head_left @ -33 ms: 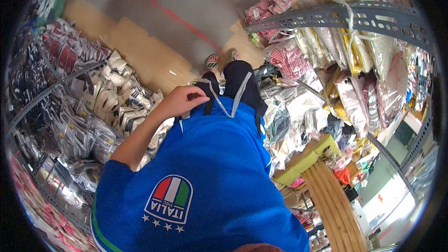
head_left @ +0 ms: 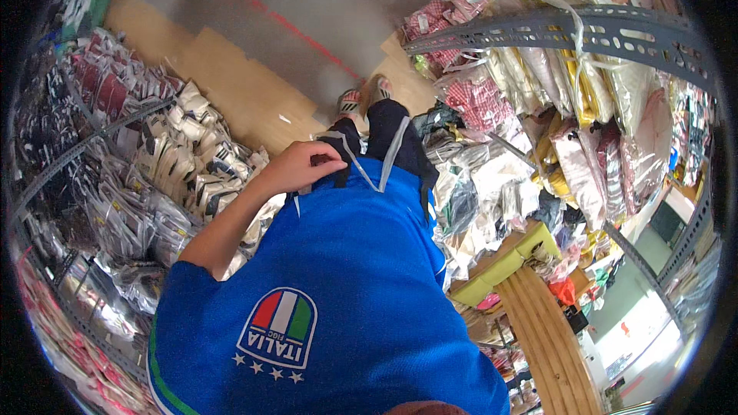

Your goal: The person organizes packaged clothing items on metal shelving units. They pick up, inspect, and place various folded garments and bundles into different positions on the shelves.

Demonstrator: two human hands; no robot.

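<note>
My left hand [head_left: 296, 167] hangs beside my left hip, in front of the hem of the blue jersey [head_left: 361, 261] I wear. Its thumb and finger curl toward each other in a loose pinch, with a dark gap inside the curve. A narrow black strip of cloth [head_left: 342, 177] shows just under the fingertips; whether they grip it is unclear. A pale grey drawstring [head_left: 393, 155] forms a V over my black trousers [head_left: 388, 124]. My right hand is out of the picture.
Shelves of bagged, folded garments [head_left: 192, 131] stand on the left. At the right, a grey slotted metal rail [head_left: 569, 29] crosses heaps of bagged clothes [head_left: 569, 84]. Cardboard sheets [head_left: 231, 81] lie on the grey floor. A wooden bench top [head_left: 546, 338] sits lower right.
My right shoe shows more fully beyond the trouser leg. My left hand stays nearly where it was, its finger gap slightly changed.
</note>
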